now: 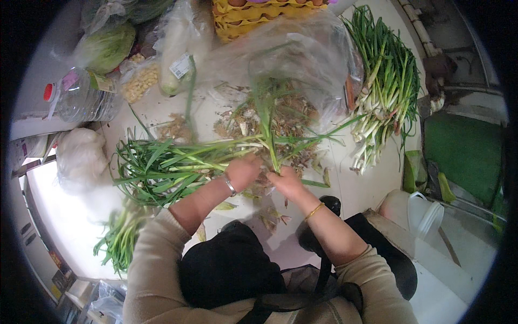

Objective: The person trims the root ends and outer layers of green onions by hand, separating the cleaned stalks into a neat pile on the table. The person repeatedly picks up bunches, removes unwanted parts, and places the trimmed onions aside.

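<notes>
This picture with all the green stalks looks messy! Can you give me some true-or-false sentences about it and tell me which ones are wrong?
1. The right hand holds a green stalk. True.

2. The silver bracelet is on the right arm. False: it is on the left arm; the right arm wears a gold bangle.

3. The clear bottle has a red cap. True.

4. The yellow egg trays are at the bottom of the picture. False: they are at the top edge.

5. The bunch of greens on the picture's right has its pale ends toward the bottom. True.
</notes>
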The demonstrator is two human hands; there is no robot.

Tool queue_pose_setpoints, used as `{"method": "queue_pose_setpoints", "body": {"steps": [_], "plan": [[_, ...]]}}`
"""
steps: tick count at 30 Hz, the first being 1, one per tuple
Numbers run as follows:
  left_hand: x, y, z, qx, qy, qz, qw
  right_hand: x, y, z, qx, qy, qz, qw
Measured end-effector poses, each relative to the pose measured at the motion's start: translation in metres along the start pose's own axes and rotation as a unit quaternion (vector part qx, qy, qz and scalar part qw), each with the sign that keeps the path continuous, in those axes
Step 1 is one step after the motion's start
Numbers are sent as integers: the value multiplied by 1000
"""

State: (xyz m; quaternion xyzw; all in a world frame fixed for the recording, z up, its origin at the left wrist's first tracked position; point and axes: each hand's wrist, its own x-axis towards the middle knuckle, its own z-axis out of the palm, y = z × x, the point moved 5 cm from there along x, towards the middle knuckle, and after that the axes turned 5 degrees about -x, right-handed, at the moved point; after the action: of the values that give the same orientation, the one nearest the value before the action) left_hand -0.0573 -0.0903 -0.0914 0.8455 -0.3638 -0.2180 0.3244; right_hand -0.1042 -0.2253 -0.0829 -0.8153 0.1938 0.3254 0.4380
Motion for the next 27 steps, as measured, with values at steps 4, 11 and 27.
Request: {"method": "queue_pose_setpoints", "body": {"steps": [4, 11, 27], "plan": [[-1, 2, -1, -24, -5, -51, 998, 7, 2, 9, -21, 6, -16, 1000], [0, 5, 0, -78, -63, -71, 992, -3, -25, 4, -98, 113, -88, 985], [1, -5, -22, -336, -38, 1, 941, 0, -43, 5, -47, 165, -139, 975]]}}
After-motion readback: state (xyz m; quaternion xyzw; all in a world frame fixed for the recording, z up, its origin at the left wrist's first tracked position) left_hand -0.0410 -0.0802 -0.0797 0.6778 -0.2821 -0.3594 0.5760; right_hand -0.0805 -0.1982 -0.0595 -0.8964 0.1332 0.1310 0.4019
